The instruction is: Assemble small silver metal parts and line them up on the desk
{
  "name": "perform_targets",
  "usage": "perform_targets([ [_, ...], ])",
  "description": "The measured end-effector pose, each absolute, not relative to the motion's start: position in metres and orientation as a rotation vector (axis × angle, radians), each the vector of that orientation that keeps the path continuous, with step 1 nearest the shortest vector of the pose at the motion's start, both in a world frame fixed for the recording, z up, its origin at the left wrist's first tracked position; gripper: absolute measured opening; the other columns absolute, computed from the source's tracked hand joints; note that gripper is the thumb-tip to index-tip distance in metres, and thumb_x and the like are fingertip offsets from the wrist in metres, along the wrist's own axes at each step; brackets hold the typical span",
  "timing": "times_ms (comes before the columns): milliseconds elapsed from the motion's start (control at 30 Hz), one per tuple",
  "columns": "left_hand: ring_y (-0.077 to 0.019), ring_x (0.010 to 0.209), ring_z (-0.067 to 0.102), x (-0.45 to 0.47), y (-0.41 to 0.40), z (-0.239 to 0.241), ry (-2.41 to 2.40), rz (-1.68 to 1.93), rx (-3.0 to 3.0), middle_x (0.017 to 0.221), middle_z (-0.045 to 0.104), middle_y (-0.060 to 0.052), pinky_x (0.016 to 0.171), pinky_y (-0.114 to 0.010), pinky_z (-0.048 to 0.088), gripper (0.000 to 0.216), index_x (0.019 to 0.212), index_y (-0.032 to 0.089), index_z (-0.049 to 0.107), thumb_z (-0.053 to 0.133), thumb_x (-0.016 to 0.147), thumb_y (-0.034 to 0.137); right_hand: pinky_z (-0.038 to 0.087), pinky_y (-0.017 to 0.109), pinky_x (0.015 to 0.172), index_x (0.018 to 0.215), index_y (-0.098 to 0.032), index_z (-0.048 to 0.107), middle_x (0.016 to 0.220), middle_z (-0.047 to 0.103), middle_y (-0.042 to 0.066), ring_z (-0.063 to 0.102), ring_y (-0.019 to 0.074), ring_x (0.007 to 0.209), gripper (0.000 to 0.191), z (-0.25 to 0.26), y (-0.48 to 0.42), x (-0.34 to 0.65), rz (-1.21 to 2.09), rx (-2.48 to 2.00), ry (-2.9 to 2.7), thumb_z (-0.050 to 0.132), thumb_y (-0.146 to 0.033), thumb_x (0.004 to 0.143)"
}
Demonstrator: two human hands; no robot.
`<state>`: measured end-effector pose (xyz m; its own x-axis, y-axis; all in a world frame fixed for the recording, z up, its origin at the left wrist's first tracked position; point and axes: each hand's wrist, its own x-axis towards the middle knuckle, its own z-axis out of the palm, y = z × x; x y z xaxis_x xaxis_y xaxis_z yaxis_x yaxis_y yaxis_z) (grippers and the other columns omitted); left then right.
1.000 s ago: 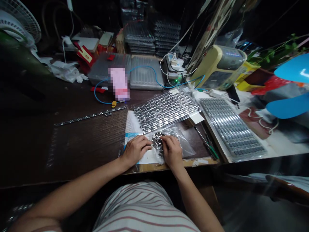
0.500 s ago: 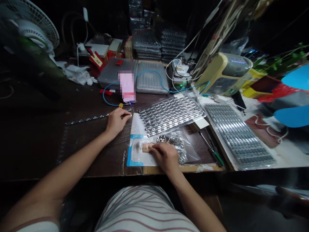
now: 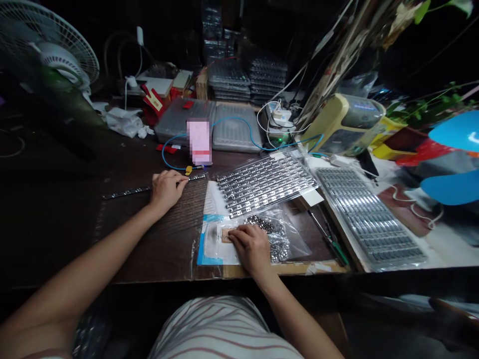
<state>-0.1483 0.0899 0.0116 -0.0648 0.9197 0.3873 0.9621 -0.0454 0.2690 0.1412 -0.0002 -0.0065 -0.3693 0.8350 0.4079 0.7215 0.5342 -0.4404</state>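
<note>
My left hand is closed over a dark metal strip, thumb and fingertips pinched at its right part. The strip lies along the far edge of a clear ribbed plastic tray. My right hand has its fingertips pressed together at a small tan block; what they pinch is too small to make out. That block rests on a white and blue sheet under clear plastic. Beside the right hand, a clear bag holds many small shiny metal parts. Several filled metal strips lie in a tray behind.
Another tray of strips lies to the right, with a green-handled screwdriver beside it. Behind are a pink blurred phone-like object, a blue cable, stacked trays and a yellow-framed machine. A fan stands left.
My left hand has moved left along the strip from its right end. My right fingertips have shifted slightly left over the tan block, covering more of it. The view has tilted up slightly.
</note>
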Motion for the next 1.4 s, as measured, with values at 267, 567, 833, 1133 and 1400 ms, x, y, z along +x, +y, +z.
perform_targets([
  [267,-0.0244,0.086,0.061,-0.069,0.143,0.022,-2.044,-0.660,-2.356,0.088,0.072,-0.006,0.080,-0.037,0.036,0.019,0.083,0.023,0.072,0.056,0.083,0.034,0.038,0.035,0.070,0.114,-0.027,0.062,0.109,0.062,0.006,0.051,0.0226,0.090,0.026,0.004,0.000,0.175,-0.040,-1.432,-2.220,0.057,-0.027,0.088],
  [567,-0.0202,0.074,0.064,-0.082,0.124,0.031,-2.213,-1.083,-2.402,0.083,0.070,-0.007,0.070,-0.032,0.047,0.020,0.090,0.018,0.067,0.055,0.081,0.031,0.040,0.033,0.070,0.093,-0.024,0.066,0.093,0.064,0.005,0.052,0.0195,0.083,0.011,-0.004,0.001,0.186,0.060,-1.444,-2.198,0.057,-0.024,0.089],
  [833,-0.0131,0.060,0.062,-0.071,0.033,0.027,-2.404,-1.458,-2.737,0.080,0.068,-0.004,0.053,-0.023,0.050,0.027,0.100,0.017,0.066,0.052,0.084,0.034,0.044,0.031,0.071,0.100,-0.025,0.068,0.091,0.065,0.005,0.054,0.0182,0.081,0.018,-0.011,0.005,0.185,0.097,-1.371,-2.070,0.053,-0.024,0.091],
  [1133,-0.0153,0.078,0.062,-0.028,-0.006,0.007,-2.067,-1.291,-2.778,0.089,0.066,-0.004,0.069,-0.026,0.049,0.012,0.091,0.020,0.068,0.059,0.084,0.022,0.047,0.031,0.075,0.093,-0.022,0.066,0.086,0.065,0.004,0.058,0.0176,0.083,0.012,-0.007,0.005,0.187,0.286,-1.265,-1.910,0.054,-0.021,0.089],
  [1400,-0.0176,0.084,0.060,-0.020,-0.009,0.000,-1.949,-1.137,-2.749,0.088,0.065,-0.005,0.076,-0.030,0.047,0.013,0.092,0.021,0.070,0.061,0.084,0.025,0.048,0.031,0.077,0.102,-0.022,0.065,0.092,0.065,0.005,0.057,0.0173,0.086,0.018,-0.008,0.006,0.186,0.303,-1.259,-1.936,0.051,-0.020,0.091],
])
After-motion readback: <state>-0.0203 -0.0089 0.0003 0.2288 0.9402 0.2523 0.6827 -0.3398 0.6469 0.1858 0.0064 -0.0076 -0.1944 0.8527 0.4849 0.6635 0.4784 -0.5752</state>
